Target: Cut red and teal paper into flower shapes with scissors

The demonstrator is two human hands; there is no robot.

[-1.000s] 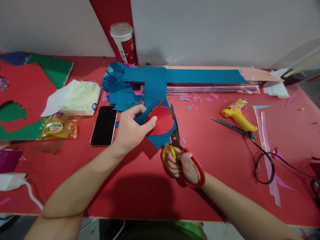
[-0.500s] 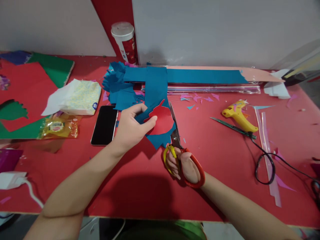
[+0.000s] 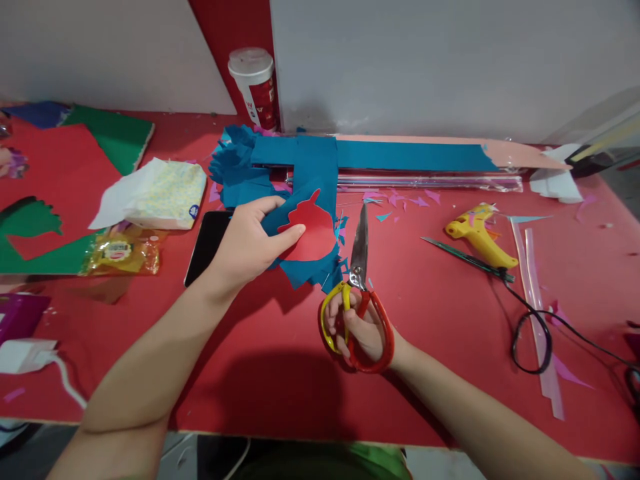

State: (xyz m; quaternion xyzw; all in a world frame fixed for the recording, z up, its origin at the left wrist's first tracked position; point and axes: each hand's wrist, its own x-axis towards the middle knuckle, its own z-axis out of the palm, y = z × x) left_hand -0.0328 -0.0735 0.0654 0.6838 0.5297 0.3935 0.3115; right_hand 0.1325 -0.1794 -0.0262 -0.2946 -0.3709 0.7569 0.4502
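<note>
My left hand (image 3: 255,240) pinches a red paper cutout (image 3: 316,233) against blue paper (image 3: 296,272), its thumb lying on the red face. The cutout is rounded with a pointed tip at the top, and blue shows around its edge. In my right hand (image 3: 365,327) are scissors (image 3: 358,267) with one yellow and one red handle. Their blades are together, point up, just right of the papers and apart from them. Blue paper strips (image 3: 315,167) and crumpled blue pieces (image 3: 240,160) lie behind. Small blue scraps show by the cutout's right edge.
A phone (image 3: 203,250) lies partly behind my left wrist. Left are a tissue pack (image 3: 173,190), a yellow wrapper (image 3: 117,252) and red paper (image 3: 60,167). A lidded cup (image 3: 255,87) stands at the back. Right are a yellow glue gun (image 3: 480,240), a craft knife (image 3: 460,255) and a black cord (image 3: 517,320).
The scissors have come away from the paper's right edge, and their blades now stand clear. My left hand has shifted slightly left with the papers. More blue scraps show beside the cutout.
</note>
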